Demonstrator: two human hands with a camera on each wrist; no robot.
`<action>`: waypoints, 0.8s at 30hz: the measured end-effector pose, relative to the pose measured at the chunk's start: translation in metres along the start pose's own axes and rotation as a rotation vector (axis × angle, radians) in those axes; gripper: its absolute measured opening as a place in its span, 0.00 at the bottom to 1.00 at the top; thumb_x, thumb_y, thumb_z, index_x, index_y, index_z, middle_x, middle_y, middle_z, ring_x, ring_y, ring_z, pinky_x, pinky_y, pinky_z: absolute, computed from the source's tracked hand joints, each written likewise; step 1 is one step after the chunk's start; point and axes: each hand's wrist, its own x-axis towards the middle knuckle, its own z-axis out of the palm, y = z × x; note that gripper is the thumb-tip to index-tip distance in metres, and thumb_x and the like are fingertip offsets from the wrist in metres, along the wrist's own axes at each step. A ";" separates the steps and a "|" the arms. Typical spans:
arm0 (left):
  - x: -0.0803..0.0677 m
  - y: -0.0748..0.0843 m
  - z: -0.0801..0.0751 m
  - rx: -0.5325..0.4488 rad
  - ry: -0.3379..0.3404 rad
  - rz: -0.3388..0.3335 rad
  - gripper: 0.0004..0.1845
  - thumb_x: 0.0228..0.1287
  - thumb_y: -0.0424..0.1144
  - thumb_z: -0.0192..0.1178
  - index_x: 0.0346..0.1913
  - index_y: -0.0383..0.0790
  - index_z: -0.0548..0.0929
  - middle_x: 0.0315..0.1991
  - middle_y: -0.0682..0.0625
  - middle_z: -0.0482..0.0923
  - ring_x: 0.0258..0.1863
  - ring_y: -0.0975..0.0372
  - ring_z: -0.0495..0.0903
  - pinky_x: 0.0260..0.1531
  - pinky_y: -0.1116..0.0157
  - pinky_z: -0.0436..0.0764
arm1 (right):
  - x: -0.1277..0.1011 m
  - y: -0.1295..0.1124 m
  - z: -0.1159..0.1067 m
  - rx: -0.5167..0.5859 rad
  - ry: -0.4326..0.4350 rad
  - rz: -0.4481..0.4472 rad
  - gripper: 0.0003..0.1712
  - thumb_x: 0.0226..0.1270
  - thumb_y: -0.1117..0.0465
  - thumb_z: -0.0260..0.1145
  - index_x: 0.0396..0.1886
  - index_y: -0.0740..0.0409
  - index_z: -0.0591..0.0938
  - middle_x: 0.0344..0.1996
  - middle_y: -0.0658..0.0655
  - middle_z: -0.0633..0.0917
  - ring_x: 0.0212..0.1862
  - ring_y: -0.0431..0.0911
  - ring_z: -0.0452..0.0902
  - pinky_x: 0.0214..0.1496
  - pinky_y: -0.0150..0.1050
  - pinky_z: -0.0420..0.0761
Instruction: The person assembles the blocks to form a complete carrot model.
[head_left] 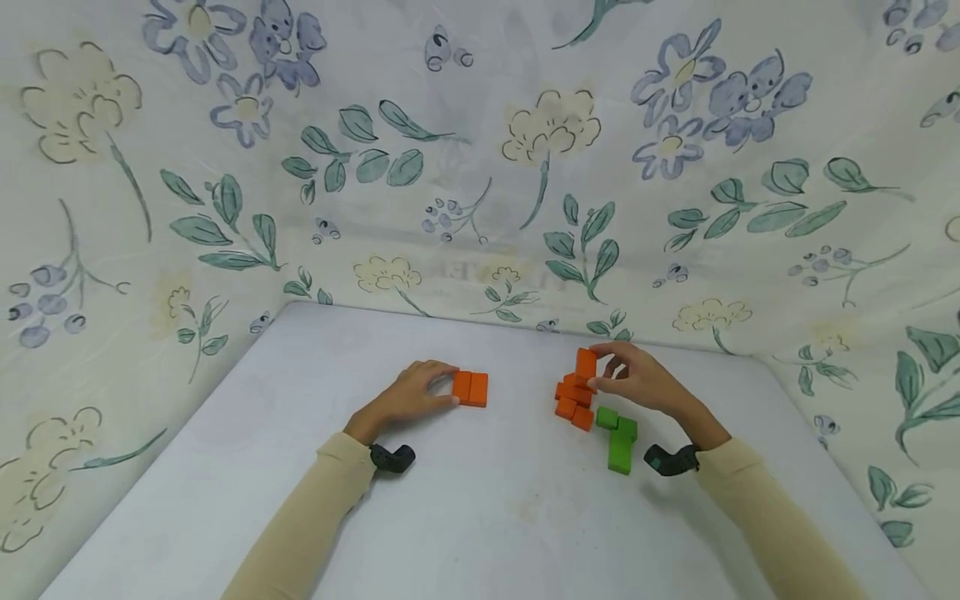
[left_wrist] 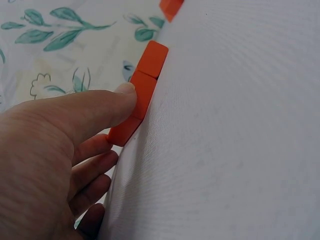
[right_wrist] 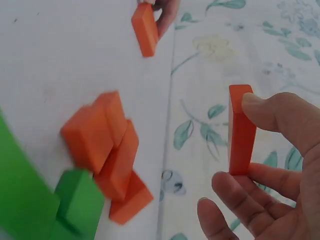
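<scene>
From the head view, the left hand point(head_left: 411, 398) rests on the white counter point(head_left: 480, 517) with its fingertips against a flat pair of orange blocks point(head_left: 470, 388). It seems to be steadying them more than gripping. The right hand point(head_left: 637, 379) holds one orange block point(head_left: 586, 363) upright, pinched between thumb and fingers, just above a loose pile of orange blocks point(head_left: 573, 402). Green blocks point(head_left: 618, 437) lie just beside this pile, on the near side. The risk I see here is that the held block or the heel of the hand bumps the pile and scatters it into the green ones.

In the left wrist view, the thumb point(left_wrist: 100, 112) lies straight against the side of the orange pair point(left_wrist: 142, 97), and the other fingers are loosely curled below and hold nothing. A push that is a little too strong could slide the two blocks apart, because nothing stops them on the far side.

In the right wrist view, the orange block point(right_wrist: 241, 130) stands between the thumb point(right_wrist: 280, 112) and the fingertips point(right_wrist: 235, 192) under its lower end. The grip covers only a small part of the block, so it may turn or slip out. The pile point(right_wrist: 107, 150) below is blurred, and the blocks lean on each other, so I judge that a dropped block would easily disturb them.
</scene>
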 end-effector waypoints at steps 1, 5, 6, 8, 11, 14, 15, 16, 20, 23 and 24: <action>-0.001 0.000 0.000 -0.003 -0.003 -0.004 0.32 0.66 0.51 0.64 0.70 0.46 0.73 0.71 0.45 0.69 0.72 0.48 0.63 0.71 0.43 0.61 | 0.003 -0.003 0.004 0.017 -0.011 -0.006 0.35 0.66 0.53 0.71 0.69 0.62 0.72 0.59 0.63 0.78 0.47 0.49 0.77 0.46 0.35 0.81; -0.001 -0.002 0.000 0.010 0.002 0.021 0.32 0.66 0.52 0.64 0.70 0.45 0.73 0.71 0.44 0.70 0.71 0.48 0.64 0.71 0.43 0.61 | 0.015 -0.013 0.021 0.083 -0.053 -0.008 0.36 0.65 0.52 0.71 0.70 0.58 0.72 0.58 0.61 0.79 0.50 0.49 0.79 0.48 0.38 0.82; -0.001 -0.002 0.000 0.015 0.003 0.026 0.33 0.66 0.52 0.64 0.70 0.45 0.73 0.70 0.44 0.70 0.71 0.48 0.64 0.71 0.43 0.61 | 0.018 -0.016 0.025 0.102 -0.064 -0.006 0.36 0.65 0.51 0.71 0.70 0.58 0.72 0.58 0.61 0.79 0.50 0.50 0.79 0.48 0.39 0.82; -0.001 -0.003 0.000 0.024 0.002 0.035 0.33 0.66 0.53 0.64 0.70 0.45 0.72 0.70 0.44 0.70 0.71 0.48 0.64 0.71 0.44 0.60 | 0.025 -0.022 0.034 0.125 -0.078 -0.006 0.36 0.65 0.51 0.71 0.69 0.57 0.72 0.57 0.61 0.80 0.51 0.51 0.79 0.49 0.39 0.82; -0.001 -0.003 -0.001 0.031 0.000 0.037 0.33 0.66 0.53 0.64 0.70 0.44 0.72 0.70 0.44 0.70 0.71 0.48 0.64 0.71 0.43 0.60 | 0.033 -0.029 0.045 0.155 -0.091 -0.023 0.35 0.65 0.52 0.72 0.68 0.57 0.72 0.56 0.61 0.80 0.53 0.54 0.79 0.49 0.41 0.83; 0.001 -0.003 -0.001 0.031 0.004 0.048 0.32 0.66 0.52 0.64 0.70 0.44 0.73 0.70 0.44 0.70 0.71 0.48 0.65 0.71 0.43 0.60 | 0.041 -0.035 0.052 0.149 -0.083 -0.050 0.34 0.65 0.53 0.72 0.67 0.58 0.73 0.58 0.61 0.79 0.55 0.58 0.79 0.53 0.42 0.82; 0.001 -0.003 -0.001 0.034 0.006 0.052 0.32 0.66 0.52 0.64 0.70 0.44 0.73 0.70 0.44 0.70 0.71 0.47 0.65 0.71 0.43 0.60 | 0.044 -0.037 0.055 0.146 -0.080 -0.053 0.34 0.64 0.54 0.72 0.67 0.58 0.73 0.59 0.61 0.79 0.56 0.58 0.78 0.53 0.43 0.81; 0.002 -0.002 -0.001 0.032 0.007 0.054 0.32 0.66 0.52 0.64 0.70 0.44 0.73 0.70 0.44 0.70 0.71 0.47 0.65 0.71 0.43 0.60 | 0.046 -0.038 0.057 0.138 -0.077 -0.051 0.34 0.64 0.54 0.72 0.67 0.58 0.73 0.59 0.60 0.79 0.57 0.58 0.78 0.55 0.44 0.81; 0.004 -0.004 -0.001 0.027 0.007 0.040 0.33 0.66 0.53 0.64 0.70 0.45 0.73 0.71 0.44 0.70 0.71 0.48 0.64 0.71 0.43 0.60 | 0.055 -0.040 0.068 0.132 -0.095 -0.023 0.33 0.64 0.55 0.72 0.67 0.57 0.73 0.61 0.59 0.77 0.57 0.55 0.79 0.59 0.47 0.80; 0.004 -0.007 0.002 0.026 0.003 0.029 0.33 0.66 0.54 0.64 0.70 0.46 0.72 0.71 0.45 0.70 0.71 0.48 0.64 0.71 0.43 0.60 | 0.058 -0.039 0.078 0.164 -0.128 0.000 0.34 0.65 0.57 0.71 0.68 0.59 0.72 0.63 0.61 0.76 0.58 0.54 0.79 0.61 0.49 0.80; 0.004 -0.007 0.002 0.026 0.003 0.031 0.33 0.66 0.54 0.64 0.70 0.46 0.72 0.71 0.45 0.70 0.71 0.48 0.64 0.71 0.43 0.61 | 0.059 -0.039 0.082 0.180 -0.135 0.011 0.34 0.64 0.57 0.71 0.68 0.60 0.71 0.63 0.61 0.75 0.58 0.54 0.79 0.61 0.49 0.80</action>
